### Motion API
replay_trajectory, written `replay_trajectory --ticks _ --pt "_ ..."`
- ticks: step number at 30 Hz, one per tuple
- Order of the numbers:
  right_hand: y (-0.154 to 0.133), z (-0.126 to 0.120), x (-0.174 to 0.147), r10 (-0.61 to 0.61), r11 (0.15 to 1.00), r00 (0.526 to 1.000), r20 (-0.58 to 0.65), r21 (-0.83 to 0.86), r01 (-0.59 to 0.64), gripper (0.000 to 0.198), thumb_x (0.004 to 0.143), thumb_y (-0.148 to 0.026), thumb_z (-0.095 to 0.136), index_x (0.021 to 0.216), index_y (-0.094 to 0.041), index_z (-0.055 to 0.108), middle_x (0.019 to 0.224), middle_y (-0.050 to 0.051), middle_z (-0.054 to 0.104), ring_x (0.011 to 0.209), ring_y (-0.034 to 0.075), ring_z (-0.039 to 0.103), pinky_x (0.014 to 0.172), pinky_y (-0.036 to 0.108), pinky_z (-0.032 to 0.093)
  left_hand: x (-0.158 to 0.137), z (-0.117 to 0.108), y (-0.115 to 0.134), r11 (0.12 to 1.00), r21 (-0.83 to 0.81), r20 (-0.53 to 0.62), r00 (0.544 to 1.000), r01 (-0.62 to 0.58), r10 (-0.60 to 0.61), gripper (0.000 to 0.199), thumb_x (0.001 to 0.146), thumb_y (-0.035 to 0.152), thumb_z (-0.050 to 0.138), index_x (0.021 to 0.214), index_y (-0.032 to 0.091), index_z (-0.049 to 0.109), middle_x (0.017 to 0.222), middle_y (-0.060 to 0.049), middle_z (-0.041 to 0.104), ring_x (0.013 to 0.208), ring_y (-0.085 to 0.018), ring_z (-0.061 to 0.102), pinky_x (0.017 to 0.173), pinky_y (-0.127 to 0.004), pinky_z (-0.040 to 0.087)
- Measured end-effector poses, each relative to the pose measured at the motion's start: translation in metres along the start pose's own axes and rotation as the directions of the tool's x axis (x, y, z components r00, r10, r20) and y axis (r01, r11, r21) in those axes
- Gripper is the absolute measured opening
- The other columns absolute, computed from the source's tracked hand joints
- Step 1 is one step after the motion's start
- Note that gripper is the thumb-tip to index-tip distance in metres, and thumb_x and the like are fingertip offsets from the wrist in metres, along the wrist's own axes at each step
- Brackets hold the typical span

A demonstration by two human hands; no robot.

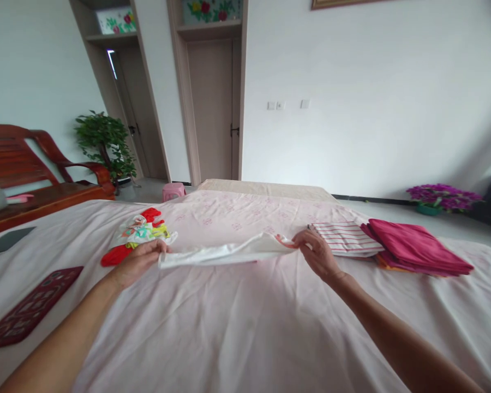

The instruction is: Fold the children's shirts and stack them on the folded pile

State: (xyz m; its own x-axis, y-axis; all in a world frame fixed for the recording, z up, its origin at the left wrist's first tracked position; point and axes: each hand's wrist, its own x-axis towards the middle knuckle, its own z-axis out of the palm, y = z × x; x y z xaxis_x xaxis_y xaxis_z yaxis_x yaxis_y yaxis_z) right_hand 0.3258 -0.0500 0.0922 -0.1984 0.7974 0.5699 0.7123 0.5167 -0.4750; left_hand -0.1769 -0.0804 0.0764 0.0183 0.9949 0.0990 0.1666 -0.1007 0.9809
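Pale sheet spreads beneath the white cloth, whose left end the left hand pinches and right end the right hand pinches; striped fabric lies right of it

On the left I see a wooden settee, a leafy plant beside its arm, and two brown doors beyond. A pink stool stands on the floor. The white wall carries small plates and, higher up, a frame. Purple flowers fill a green pot at far right. A red mat lies flat on the sheet, near left.
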Motion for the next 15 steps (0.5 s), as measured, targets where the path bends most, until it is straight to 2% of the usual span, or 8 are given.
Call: replay_trajectory --ticks 2,4,5,8,10,12,13,15 --pt "0.017 -0.008 -0.013 0.174 0.978 0.965 0.195 -0.148 -0.146 0.025 0.069 -0.011 0.047 0.073 -0.022 0.069 0.083 0.003 0.070 0.087 0.021 0.062 0.078 0.031 0.045 0.001 0.003 -0.016 0.980 0.180 0.073 0.993 0.082 -0.096 0.019 0.066 0.037 0.069 0.070 0.019 0.063 0.079 -0.003 0.070 0.083 -0.022 0.065 0.085 -0.037 0.051" --pt "0.026 -0.006 -0.018 0.353 0.919 0.905 0.238 -0.270 -0.287 0.029 0.070 -0.011 0.047 0.079 -0.024 0.072 0.083 0.002 0.071 0.083 0.020 0.063 0.071 0.028 0.043 0.006 0.011 -0.028 0.958 0.270 0.051 0.992 0.096 -0.114 0.021 0.067 0.038 0.067 0.073 0.019 0.067 0.078 -0.003 0.071 0.084 -0.024 0.066 0.086 -0.037 0.052" --pt "0.027 -0.003 -0.018 0.394 0.901 0.890 0.232 -0.291 -0.323 0.030 0.074 -0.013 0.047 0.084 -0.025 0.073 0.085 0.002 0.072 0.083 0.020 0.064 0.069 0.027 0.042 0.010 0.018 -0.033 0.950 0.299 0.039 0.994 0.085 -0.101 0.023 0.067 0.040 0.066 0.076 0.018 0.069 0.080 -0.004 0.072 0.085 -0.024 0.067 0.085 -0.036 0.052" --pt "0.019 0.019 -0.007 0.351 0.920 0.907 0.233 -0.263 -0.289 0.029 0.086 -0.022 0.046 0.101 -0.024 0.071 0.101 0.004 0.072 0.090 0.020 0.065 0.073 0.027 0.044 0.021 0.040 -0.039 0.890 0.456 0.059 0.997 0.022 -0.055 0.037 0.070 0.043 0.064 0.096 0.018 0.072 0.099 -0.007 0.074 0.093 -0.026 0.067 0.086 -0.034 0.051" --pt "0.011 0.039 0.004 0.334 0.925 0.916 0.221 -0.264 -0.274 0.034 0.092 -0.031 0.044 0.118 -0.023 0.065 0.115 0.007 0.068 0.097 0.021 0.064 0.078 0.029 0.044 0.025 0.055 -0.041 0.786 0.618 0.066 0.997 -0.020 -0.026 0.042 0.072 0.042 0.064 0.107 0.019 0.070 0.114 -0.010 0.070 0.101 -0.025 0.066 0.090 -0.032 0.049" --pt "0.006 0.057 0.015 0.375 0.902 0.901 0.221 -0.311 -0.299 0.045 0.093 -0.039 0.047 0.135 -0.023 0.053 0.124 0.010 0.062 0.100 0.023 0.063 0.079 0.031 0.044 0.027 0.066 -0.043 0.656 0.754 0.055 0.998 -0.045 0.006 0.043 0.075 0.036 0.062 0.114 0.020 0.067 0.121 -0.011 0.066 0.106 -0.024 0.064 0.093 -0.031 0.046" --pt "0.005 0.065 0.020 0.397 0.890 0.885 0.243 -0.336 -0.307 0.049 0.091 -0.040 0.051 0.138 -0.024 0.050 0.126 0.011 0.060 0.100 0.023 0.062 0.080 0.031 0.044 0.027 0.070 -0.044 0.599 0.799 0.046 0.999 -0.049 0.020 0.042 0.077 0.033 0.060 0.116 0.021 0.065 0.121 -0.011 0.065 0.107 -0.023 0.063 0.093 -0.031 0.046" --pt "0.005 0.076 0.028 0.414 0.885 0.860 0.299 -0.352 -0.304 0.045 0.088 -0.035 0.056 0.131 -0.024 0.057 0.122 0.010 0.061 0.100 0.022 0.061 0.081 0.030 0.043 0.028 0.073 -0.045 0.530 0.847 0.027 0.999 -0.038 0.030 0.034 0.080 0.028 0.055 0.112 0.023 0.065 0.116 -0.010 0.067 0.105 -0.021 0.064 0.090 -0.029 0.045"
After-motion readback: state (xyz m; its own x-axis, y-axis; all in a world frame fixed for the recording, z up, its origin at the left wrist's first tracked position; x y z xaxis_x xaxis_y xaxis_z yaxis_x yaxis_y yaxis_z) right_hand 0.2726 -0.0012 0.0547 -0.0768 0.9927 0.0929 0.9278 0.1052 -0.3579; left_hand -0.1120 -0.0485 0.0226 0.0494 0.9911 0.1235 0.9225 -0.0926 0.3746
